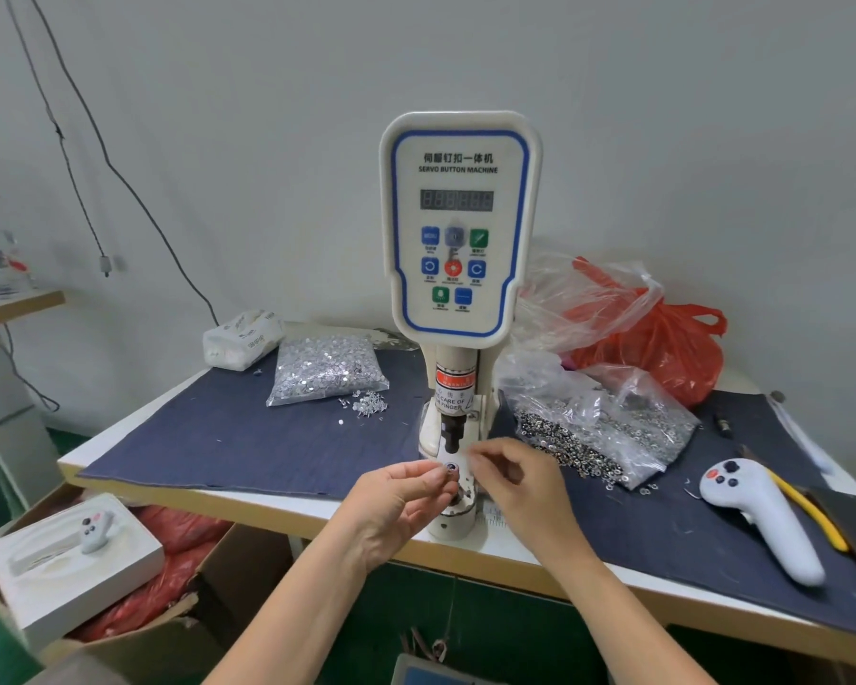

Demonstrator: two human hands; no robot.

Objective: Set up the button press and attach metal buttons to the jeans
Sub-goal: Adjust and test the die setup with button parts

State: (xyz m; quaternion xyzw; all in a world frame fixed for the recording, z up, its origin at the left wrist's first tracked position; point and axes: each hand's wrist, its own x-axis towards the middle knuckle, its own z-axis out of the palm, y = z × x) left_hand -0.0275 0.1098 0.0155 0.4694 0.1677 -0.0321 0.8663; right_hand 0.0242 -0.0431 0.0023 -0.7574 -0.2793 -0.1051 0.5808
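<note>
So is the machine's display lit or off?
Off, as far as it shows: the display on the button press has only dim, unlit digit segments.

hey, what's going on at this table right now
A person is working at a servo button machine on a denim-covered table. Both hands are at its lower die, under the punch: the left hand pinches a small metal piece by the die, and the right hand has its fingers curled beside it; what it holds is unclear. Bags of metal button parts lie either side. No jeans are under the punch.
</note>
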